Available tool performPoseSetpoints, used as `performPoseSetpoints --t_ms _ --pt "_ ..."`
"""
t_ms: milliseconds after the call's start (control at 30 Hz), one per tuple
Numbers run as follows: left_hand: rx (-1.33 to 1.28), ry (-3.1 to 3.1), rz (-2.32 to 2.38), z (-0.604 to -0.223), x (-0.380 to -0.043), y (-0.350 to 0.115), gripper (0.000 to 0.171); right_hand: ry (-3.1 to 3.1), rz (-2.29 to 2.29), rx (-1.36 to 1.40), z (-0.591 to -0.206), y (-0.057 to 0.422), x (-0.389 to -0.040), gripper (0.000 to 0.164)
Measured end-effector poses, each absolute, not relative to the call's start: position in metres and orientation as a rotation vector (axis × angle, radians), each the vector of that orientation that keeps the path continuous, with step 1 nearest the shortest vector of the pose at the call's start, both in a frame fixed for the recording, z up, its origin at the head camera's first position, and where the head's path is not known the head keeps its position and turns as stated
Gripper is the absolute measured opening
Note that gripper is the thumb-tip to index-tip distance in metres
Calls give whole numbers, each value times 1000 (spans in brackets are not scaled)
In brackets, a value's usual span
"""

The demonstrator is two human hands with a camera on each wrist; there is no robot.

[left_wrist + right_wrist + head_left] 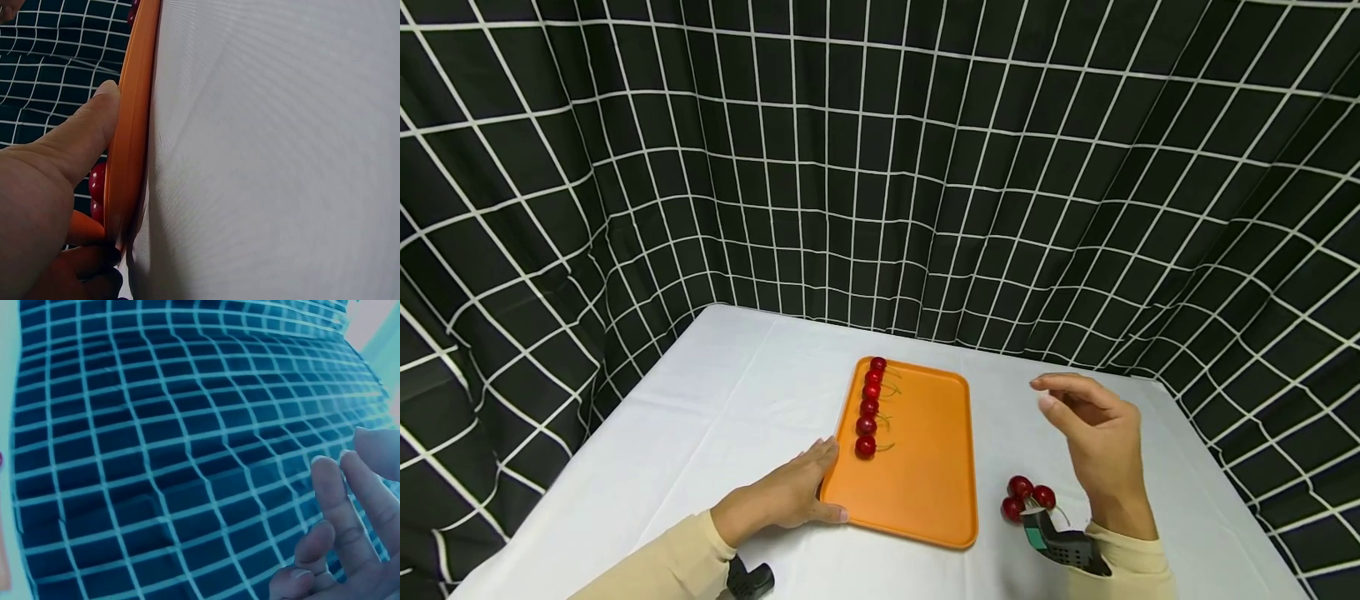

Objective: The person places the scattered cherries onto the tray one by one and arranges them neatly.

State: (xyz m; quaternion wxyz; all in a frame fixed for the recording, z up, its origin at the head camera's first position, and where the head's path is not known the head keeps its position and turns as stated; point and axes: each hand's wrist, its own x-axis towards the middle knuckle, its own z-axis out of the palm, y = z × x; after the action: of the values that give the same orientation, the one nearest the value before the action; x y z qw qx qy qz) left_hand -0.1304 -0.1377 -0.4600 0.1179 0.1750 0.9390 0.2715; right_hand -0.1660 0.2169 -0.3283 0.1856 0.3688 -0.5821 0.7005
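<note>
Right hand (1102, 437) loosely curved, left hand (793, 493) spread against round-cornered orange tray (928, 467), glossy cherries (868, 407)

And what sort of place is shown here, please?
Perhaps a curtained-off recording setup: a black grid-patterned curtain hangs behind and beside a white-covered table, and black wrist devices are being worn.

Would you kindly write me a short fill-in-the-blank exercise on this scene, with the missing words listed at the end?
1. The tray is coloured ____.
2. The cherries lying on the tray form one row of ____.
3. The hand touching the tray is the person's ____.
4. In the head view, the dark curtain behind the table bears a grid of ____ lines.

Missing words: orange; six; left; white.
</note>
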Motion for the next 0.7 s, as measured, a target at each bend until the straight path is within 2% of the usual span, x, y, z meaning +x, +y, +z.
performPoseSetpoints --t_ms 167,467,700 --pt "493 2742 808 -462 -129 -138 107 -1417 2047 1025 -331 242 -161 23" --pt "504 2750 788 -460 -131 -138 105 -1527 2084 528 -365 269 -151 19" --pt "514 2743 778 -457 -131 -137 105 -1824 1998 61 -412 283 -147 19"
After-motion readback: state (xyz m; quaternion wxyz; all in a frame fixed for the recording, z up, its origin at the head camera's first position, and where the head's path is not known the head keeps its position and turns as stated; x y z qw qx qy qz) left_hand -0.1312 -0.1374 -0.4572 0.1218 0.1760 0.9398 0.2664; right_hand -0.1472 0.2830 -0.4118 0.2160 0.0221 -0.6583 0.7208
